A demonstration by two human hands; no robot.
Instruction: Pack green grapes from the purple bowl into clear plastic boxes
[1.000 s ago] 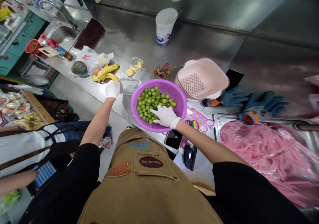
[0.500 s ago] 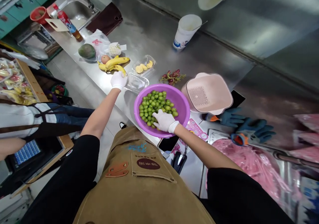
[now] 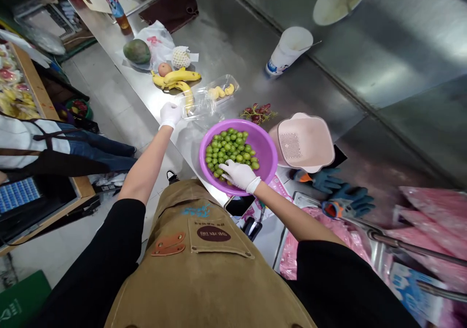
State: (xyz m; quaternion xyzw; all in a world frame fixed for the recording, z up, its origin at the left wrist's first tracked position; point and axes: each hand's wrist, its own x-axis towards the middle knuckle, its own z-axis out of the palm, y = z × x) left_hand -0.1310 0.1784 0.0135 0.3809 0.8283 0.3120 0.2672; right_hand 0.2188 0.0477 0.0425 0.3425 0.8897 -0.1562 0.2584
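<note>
My left hand (image 3: 170, 114), in a white glove, is closed at the edge of a clear plastic box (image 3: 199, 104) and seems to grip it; the fingertips are partly hidden. The box's open lid side is tilted up over the counter, and its other half holds pale yellow fruit pieces (image 3: 221, 91). My right hand (image 3: 239, 174), also gloved, lies in a purple basin (image 3: 268, 153). Its fingers are apart and touch the green grapes (image 3: 230, 145) heaped there. Bananas (image 3: 182, 76) lie just beyond my left hand. A small bunch of red grapes (image 3: 258, 113) sits behind the basin.
A pink colander (image 3: 310, 143) stands right of the basin, with blue work gloves (image 3: 350, 201) nearby. Farther back are a white tub (image 3: 290, 50), a mango (image 3: 136, 51) and a bottle (image 3: 115, 7). Another person (image 3: 73, 143) stands at the left.
My left hand has raised the near side of the clear box, which lay flat before. My right hand stays among the green grapes. The camera view has turned and shifted.
</note>
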